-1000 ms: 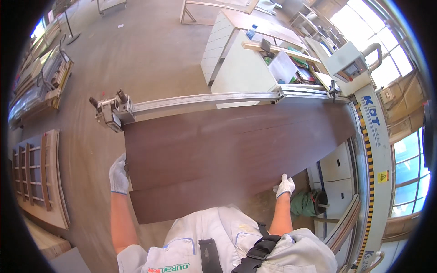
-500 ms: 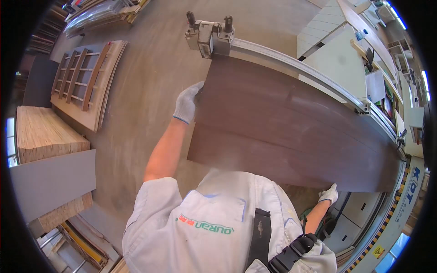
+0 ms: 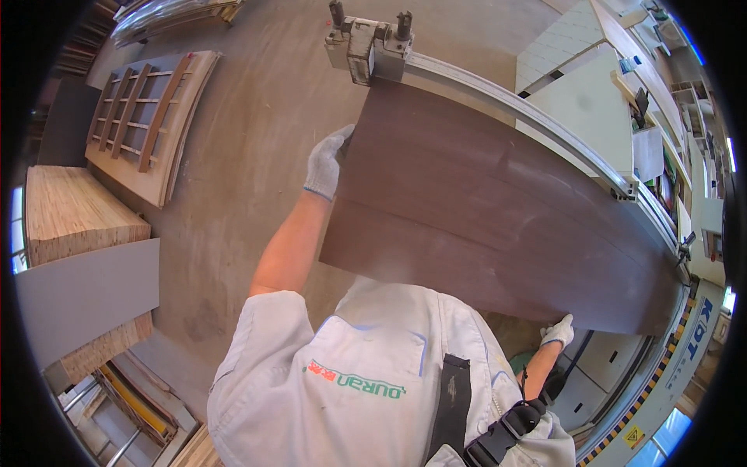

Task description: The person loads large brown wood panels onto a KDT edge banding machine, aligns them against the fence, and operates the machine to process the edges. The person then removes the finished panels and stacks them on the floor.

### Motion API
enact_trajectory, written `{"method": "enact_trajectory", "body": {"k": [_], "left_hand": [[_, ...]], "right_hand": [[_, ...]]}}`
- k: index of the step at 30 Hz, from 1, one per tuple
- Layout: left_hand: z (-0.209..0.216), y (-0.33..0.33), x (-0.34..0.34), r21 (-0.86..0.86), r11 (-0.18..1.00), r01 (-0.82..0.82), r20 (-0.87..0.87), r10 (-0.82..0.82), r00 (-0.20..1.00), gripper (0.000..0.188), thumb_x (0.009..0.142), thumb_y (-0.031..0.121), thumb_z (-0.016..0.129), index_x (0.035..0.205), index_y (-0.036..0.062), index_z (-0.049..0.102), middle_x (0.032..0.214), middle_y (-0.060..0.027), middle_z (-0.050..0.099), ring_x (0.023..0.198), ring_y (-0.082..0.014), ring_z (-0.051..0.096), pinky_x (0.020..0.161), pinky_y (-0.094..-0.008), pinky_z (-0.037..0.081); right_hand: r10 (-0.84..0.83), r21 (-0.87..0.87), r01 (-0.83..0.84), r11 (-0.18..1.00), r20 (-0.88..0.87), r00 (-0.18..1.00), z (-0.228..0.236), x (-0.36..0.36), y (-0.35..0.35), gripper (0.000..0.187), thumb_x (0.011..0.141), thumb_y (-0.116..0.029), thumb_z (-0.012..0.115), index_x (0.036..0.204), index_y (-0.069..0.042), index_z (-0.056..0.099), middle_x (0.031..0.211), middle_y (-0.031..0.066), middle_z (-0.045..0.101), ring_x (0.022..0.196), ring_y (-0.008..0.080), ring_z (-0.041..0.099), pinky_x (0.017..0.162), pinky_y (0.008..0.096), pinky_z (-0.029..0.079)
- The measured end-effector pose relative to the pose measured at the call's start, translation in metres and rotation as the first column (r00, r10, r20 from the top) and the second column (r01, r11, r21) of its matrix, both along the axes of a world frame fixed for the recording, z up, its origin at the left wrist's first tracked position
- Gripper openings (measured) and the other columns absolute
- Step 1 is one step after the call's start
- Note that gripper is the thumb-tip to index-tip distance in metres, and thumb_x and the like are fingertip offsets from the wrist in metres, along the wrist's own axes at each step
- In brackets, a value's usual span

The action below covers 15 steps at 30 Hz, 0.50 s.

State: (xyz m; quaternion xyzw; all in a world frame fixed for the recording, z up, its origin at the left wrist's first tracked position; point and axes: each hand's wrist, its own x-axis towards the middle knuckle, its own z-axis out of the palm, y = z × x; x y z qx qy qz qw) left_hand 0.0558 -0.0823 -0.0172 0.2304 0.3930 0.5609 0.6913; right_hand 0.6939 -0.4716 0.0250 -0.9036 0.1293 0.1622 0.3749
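A large dark brown wooden panel lies flat in front of me, with a thin seam running along its length. My left hand, in a white work glove, grips the panel's left edge near its far corner. At the near right corner my right hand, also gloved, holds the panel's lower edge. The panel's far edge rests along a long metal guide rail, which ends in a grey clamp head.
A wooden lattice door lies on the concrete floor at the left. Stacked light boards with a grey sheet stand at the near left. A machine frame with a yellow-black striped edge and a workbench are at the right.
My view has swung left and down. The panel has shifted right in view. My left hand has slid along the left edge toward the far corner; the right hand keeps its hold.
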Motion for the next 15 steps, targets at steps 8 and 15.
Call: {"method": "enact_trajectory", "body": {"k": [8, 15], "left_hand": [[-0.018, 0.004, -0.003, 0.019, 0.999, -0.035, 0.004, 0.035, 0.999, 0.046, 0.106, 0.015, 0.051, 0.141, -0.0111, 0.066, 0.141, -0.0218, 0.071, 0.131, -0.0314, 0.067, 0.118, -0.0432, 0.05], [-0.018, 0.005, -0.001, -0.01, 0.998, -0.059, 0.013, 0.059, 0.998, 0.046, 0.107, 0.016, 0.051, 0.141, -0.0106, 0.066, 0.14, -0.0217, 0.071, 0.13, -0.0316, 0.067, 0.116, -0.0435, 0.051]], "right_hand": [[0.019, -0.009, -0.019, 1.0, 0.006, 1.0, -0.002, -0.003, -0.002, 0.054, 0.109, -0.057, 0.054, 0.119, -0.005, 0.061, 0.08, 0.0121, 0.06, 0.058, 0.0256, 0.052, 0.066, 0.0501, 0.055], [0.013, -0.007, -0.013, 1.0, 0.014, 1.0, -0.003, -0.006, 0.0, 0.054, 0.109, -0.058, 0.054, 0.118, -0.005, 0.063, 0.08, 0.0114, 0.061, 0.059, 0.0256, 0.053, 0.065, 0.0489, 0.055]]}}
